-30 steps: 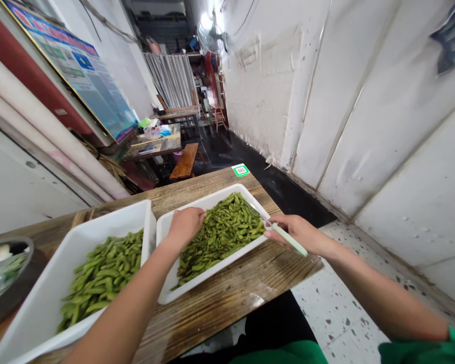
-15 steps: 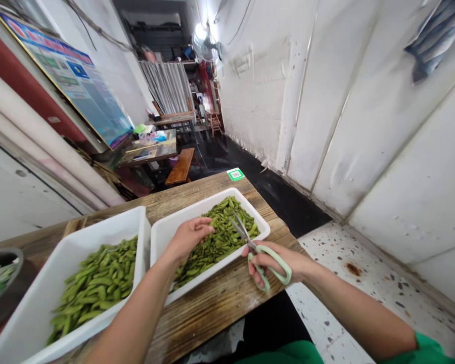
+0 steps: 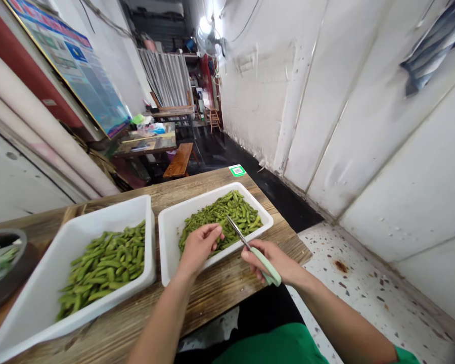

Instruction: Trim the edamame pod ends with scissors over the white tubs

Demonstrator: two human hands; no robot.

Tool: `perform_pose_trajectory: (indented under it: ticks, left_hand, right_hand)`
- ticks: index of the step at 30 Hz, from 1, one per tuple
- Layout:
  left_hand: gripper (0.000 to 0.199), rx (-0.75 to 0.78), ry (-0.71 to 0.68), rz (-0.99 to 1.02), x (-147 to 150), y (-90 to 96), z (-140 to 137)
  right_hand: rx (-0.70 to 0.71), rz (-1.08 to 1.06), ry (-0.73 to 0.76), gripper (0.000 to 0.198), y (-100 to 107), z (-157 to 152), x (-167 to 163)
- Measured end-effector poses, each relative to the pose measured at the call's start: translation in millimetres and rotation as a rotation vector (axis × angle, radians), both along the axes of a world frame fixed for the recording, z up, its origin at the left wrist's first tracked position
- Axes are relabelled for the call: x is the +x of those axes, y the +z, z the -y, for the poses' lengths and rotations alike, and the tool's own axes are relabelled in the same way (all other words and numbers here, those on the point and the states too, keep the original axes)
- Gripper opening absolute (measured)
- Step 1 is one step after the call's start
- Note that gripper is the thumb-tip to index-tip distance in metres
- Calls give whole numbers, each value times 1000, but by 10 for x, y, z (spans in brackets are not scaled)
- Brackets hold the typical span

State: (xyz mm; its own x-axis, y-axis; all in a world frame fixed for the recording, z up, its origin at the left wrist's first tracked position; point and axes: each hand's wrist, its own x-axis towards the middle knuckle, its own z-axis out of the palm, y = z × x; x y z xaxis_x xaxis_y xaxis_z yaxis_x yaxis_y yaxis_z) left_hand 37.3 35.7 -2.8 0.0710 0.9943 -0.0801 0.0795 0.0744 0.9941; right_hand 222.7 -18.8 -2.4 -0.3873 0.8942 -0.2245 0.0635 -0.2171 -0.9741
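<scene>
My left hand (image 3: 200, 246) is over the near side of the right white tub (image 3: 167, 253), thumb and fingers pinched on a green edamame pod (image 3: 223, 222). My right hand (image 3: 273, 259) grips scissors with pale green handles (image 3: 267, 266). Their blades look nearly closed, with the tips beside the pod at my left fingertips. Beneath both hands, a heap of edamame pods (image 3: 242, 212) fills much of this tub. The left white tub (image 3: 34, 283) holds more edamame pods (image 3: 106, 263). My left fingers partly hide the held pod.
Both tubs stand on a wooden table (image 3: 227, 288). A dark round bowl (image 3: 20, 263) with greens sits at the left edge. A green QR-code card (image 3: 237, 171) lies at the far corner. Beyond are a wooden bench (image 3: 179, 161) and a cluttered table (image 3: 147, 144).
My left hand has moved back toward me and to the right, closer to the scissors. The scissors have turned and their blades have come together. The view has shifted slightly.
</scene>
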Motion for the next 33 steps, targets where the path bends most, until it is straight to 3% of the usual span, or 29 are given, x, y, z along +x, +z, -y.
perform_pose_trajectory:
  ticks: [8, 21, 30, 33]
  left_hand:
    - [35, 90, -46, -81, -56, -70, 28]
    - [26, -39, -93, -59, -35, -74, -5]
    - [34, -86, 153, 306, -60, -77, -49]
    - [36, -83, 165, 311, -77, -91, -54]
  right_hand:
    - [21, 27, 15, 38, -23, -41, -146]
    - [-11, 29, 26, 42, -196, -70, -142]
    - [-116, -195, 107, 45, -221, -14, -96]
    - [-114, -196, 123, 43, -238, -2, -118]
